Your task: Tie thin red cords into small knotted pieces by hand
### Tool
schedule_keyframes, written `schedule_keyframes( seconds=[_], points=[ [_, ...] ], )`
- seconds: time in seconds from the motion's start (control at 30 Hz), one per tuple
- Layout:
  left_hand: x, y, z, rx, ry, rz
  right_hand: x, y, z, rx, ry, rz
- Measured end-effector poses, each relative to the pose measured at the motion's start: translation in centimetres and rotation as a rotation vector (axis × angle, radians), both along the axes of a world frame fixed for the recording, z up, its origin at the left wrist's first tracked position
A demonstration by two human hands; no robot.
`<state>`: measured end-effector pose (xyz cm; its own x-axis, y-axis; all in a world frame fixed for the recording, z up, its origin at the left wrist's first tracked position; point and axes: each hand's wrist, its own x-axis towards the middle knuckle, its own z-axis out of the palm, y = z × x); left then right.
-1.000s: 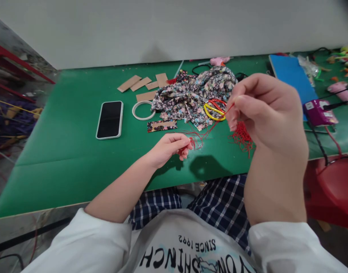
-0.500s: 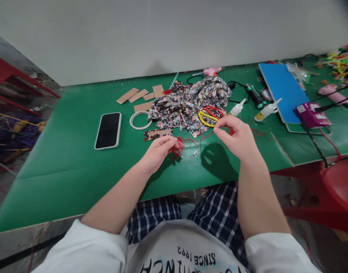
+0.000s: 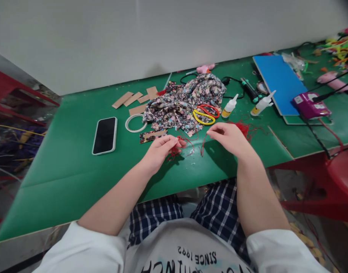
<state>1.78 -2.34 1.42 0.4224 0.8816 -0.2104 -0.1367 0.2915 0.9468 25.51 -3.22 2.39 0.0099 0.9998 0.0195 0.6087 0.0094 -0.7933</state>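
My left hand pinches a tangled bunch of red thread, with loose ends sticking out past the fingers. To its right, above the table, my right hand is closed at the fingertips on a short red thread that dangles down, apart from the bunch. Behind my right wrist lies a red thread pile. Just beyond my hands are scissors with one yellow and one red handle, resting on crumpled floral fabric. A cardboard strip on floral cloth lies close to my left fingers.
On the green table are a phone, a tape roll, cardboard pieces, two glue bottles, a blue board, a purple box with cables and pink glue guns. A wall stands behind.
My right hand has moved slightly left and lower. The thread that stretched between my hands now hangs from my right fingertips. My left hand keeps its hold on the bunch.
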Motion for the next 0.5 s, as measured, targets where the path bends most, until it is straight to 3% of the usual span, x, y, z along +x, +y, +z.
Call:
schedule_keyframes(
  seconds=[0.13, 0.3, 0.5],
  points=[
    [1.0, 0.3, -0.2, 0.011, 0.027, -0.043, 0.5, 0.3, -1.4, -0.016, -0.259, -0.039],
    [2.3, 1.2, -0.3, -0.002, 0.024, -0.065, 1.4, -0.2, -2.0, -0.018, -0.222, -0.005],
    [3.5, 2.2, 0.1, 0.039, 0.02, -0.054, 2.4, 1.0, -3.1, 0.106, -0.392, -0.123]
  ],
)
